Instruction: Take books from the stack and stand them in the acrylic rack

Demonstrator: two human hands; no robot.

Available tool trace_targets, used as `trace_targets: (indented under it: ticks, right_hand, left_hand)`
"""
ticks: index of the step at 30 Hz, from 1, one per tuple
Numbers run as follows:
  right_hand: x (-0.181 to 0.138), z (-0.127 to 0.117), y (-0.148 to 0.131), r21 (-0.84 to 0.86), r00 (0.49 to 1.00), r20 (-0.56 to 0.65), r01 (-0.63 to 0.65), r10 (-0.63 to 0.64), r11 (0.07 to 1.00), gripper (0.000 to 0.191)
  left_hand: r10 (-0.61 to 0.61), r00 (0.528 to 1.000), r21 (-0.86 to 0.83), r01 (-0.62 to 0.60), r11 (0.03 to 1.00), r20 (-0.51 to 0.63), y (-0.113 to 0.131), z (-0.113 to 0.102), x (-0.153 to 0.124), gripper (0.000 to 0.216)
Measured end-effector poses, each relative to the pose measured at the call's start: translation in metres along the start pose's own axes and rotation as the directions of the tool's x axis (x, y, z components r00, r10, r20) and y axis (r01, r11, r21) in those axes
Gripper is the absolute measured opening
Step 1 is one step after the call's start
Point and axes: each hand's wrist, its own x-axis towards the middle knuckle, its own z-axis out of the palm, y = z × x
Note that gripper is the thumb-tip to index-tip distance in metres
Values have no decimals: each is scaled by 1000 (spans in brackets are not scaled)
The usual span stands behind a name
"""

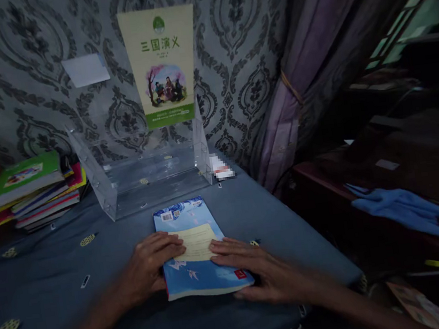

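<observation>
Note blue book (192, 246) lying flat on tablecloth (57, 283), just in front of clear rack (95, 173). See left hand (154, 256) and right hand (255, 265) resting on opposite sides of it, both unclenched with digits extended, touching without evident grip
</observation>
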Motion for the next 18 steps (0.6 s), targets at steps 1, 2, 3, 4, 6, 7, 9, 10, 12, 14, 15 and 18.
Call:
trace_targets:
  ticks: [1, 2, 3, 4, 6, 7, 9, 10, 12, 14, 15, 18]
  right_hand:
    - [1, -4, 1, 15, 1000, -6, 10, -10, 1000, 70]
    - [2, -7, 3, 21, 1000, -12, 19, -19, 1000, 72]
    - [3, -9, 4, 18, 999, -19, 29, -29, 999, 73]
    - [4, -10, 7, 11, 999, -31, 40, -39, 999, 72]
    - [7, -11, 14, 3, 995, -87, 51, -50, 999, 65]
    - [10, -11, 19, 13, 989, -135, 56, -54, 998, 58]
    - [18, -10, 30, 70, 968, -244, 73, -54, 995, 47]
    - [24, -10, 35, 108, 954, -296, 82, -46, 991, 43]
    - [40, -10, 42, 188, 929, -370, 81, -6, 979, 42]
    - [58, -11, 44, 263, 907, -414, 39, 76, 964, 47]
    - [68, -10, 44, 297, 892, -434, 12, 124, 955, 48]
    - [100, -7, 44, 354, 834, -503, -43, 229, 934, 52]
  left_hand:
    - [-9, 1000, -10, 9, 1000, -26, -1, 0, 3, 34]
    - [-16, 998, -27, 14, 1000, -64, -1, -1, 7, 33]
    - [-24, 994, -53, 19, 998, -104, -2, -2, 10, 31]
    - [-39, 989, -88, 27, 996, -139, -2, -3, 14, 30]
    - [-92, 981, -178, 61, 982, -172, -3, -7, 21, 30]
    - [-130, 976, -225, 89, 970, -173, -4, -10, 25, 31]
    - [-221, 962, -312, 163, 936, -162, -6, -15, 31, 41]
    - [-273, 948, -351, 203, 914, -163, -8, -17, 34, 48]
    - [-388, 906, -429, 285, 857, -171, -12, -20, 41, 57]
    - [-499, 844, -504, 350, 790, -196, -18, -20, 47, 59]
    - [-549, 807, -535, 371, 759, -219, -22, -19, 49, 60]
    - [-681, 639, -602, 400, 692, -358, -37, -12, 56, 63]
